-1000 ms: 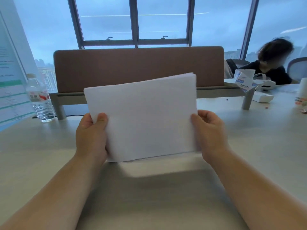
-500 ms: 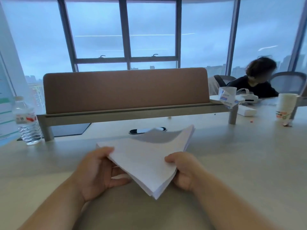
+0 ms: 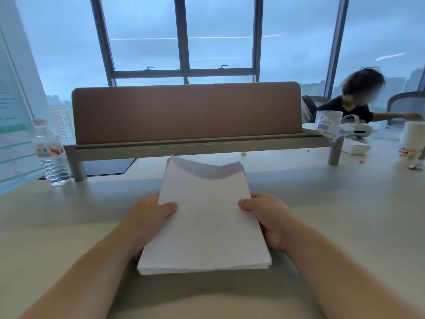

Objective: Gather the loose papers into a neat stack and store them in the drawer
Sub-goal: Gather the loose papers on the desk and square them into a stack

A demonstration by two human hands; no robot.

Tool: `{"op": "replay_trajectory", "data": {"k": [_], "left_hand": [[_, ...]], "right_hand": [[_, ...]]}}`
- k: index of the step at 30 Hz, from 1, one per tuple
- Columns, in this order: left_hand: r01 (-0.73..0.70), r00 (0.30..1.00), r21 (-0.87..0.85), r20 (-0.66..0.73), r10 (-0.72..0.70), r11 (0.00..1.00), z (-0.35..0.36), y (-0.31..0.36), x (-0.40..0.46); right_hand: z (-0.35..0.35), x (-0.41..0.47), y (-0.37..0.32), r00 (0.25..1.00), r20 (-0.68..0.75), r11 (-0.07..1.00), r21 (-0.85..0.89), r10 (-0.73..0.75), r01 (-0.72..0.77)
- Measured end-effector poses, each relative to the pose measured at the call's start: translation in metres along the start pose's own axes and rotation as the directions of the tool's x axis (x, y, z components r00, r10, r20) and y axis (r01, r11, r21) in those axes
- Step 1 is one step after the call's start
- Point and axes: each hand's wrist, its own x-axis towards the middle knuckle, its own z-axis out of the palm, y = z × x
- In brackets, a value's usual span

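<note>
Both hands, left hand (image 3: pixel 149 217) and right hand (image 3: pixel 266 217), pinch the paper stack (image 3: pixel 204 222) by its long edges above the desk (image 3: pixel 69 226), probably to keep the sheets squared.

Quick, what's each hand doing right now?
Left hand: grips the paper stack.
Right hand: grips the same stack.

Brown divider (image 3: pixel 186 112) on desk (image 3: pixel 345 203), big windows (image 3: pixel 147 31) (grey sky).
</note>
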Motion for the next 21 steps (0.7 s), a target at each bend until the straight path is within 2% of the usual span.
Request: {"op": "replay_trajectory", "data": {"k": [3, 6, 9, 11, 14, 19, 21], "left_hand": [[-0.103, 0.993, -0.049, -0.060, 0.100, 0.993, 0.004, 0.000, -0.004], [-0.258, 0.964, -0.201, -0.124, 0.236, 0.945, 0.005, 0.004, -0.009], [-0.370, 0.929, -0.383, -0.151, 0.338, 0.846, 0.006, 0.014, -0.013], [-0.392, 0.920, -0.446, -0.176, 0.351, 0.804, 0.008, 0.018, -0.015], [-0.374, 0.927, -0.486, -0.184, 0.326, 0.790, 0.012, 0.018, -0.014], [-0.363, 0.930, -0.492, -0.240, 0.278, 0.791, 0.013, 0.016, -0.012], [-0.354, 0.934, -0.491, -0.236, 0.270, 0.796, 0.016, 0.014, -0.012]], "right_hand": [[0.006, -0.002, 0.003, 0.997, 0.012, 0.981, -0.180, -0.072, 0.073], [0.008, -0.005, -0.002, 0.957, -0.030, 0.934, -0.228, -0.288, 0.274], [0.011, -0.016, -0.013, 0.835, -0.060, 0.821, -0.232, -0.548, 0.522], [0.013, -0.023, -0.014, 0.757, -0.042, 0.741, -0.250, -0.652, 0.624], [0.015, -0.027, -0.011, 0.733, -0.017, 0.706, -0.283, -0.680, 0.649], [0.017, -0.028, -0.012, 0.704, -0.144, 0.716, -0.217, -0.696, 0.663], [0.019, -0.028, -0.009, 0.721, -0.162, 0.739, -0.188, -0.673, 0.647]]}}
